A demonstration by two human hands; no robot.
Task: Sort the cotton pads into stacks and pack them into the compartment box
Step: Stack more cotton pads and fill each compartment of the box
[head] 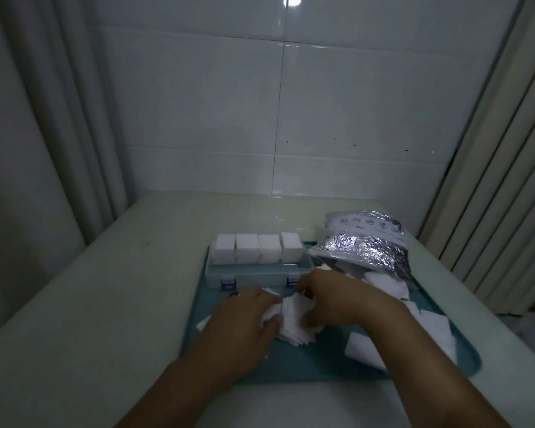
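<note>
A loose bunch of white square cotton pads lies on the teal tray, squeezed between both hands. My left hand grips it from the left, and my right hand curls round it from the right. Just behind the hands stands the clear compartment box with blue latches, and several pad stacks rise out of its back row. More loose pads are scattered on the right side of the tray.
A crumpled silver foil bag with blue print lies open at the tray's back right, pads spilling from its mouth. The tray sits on a pale counter against a tiled wall, with curtains on both sides.
</note>
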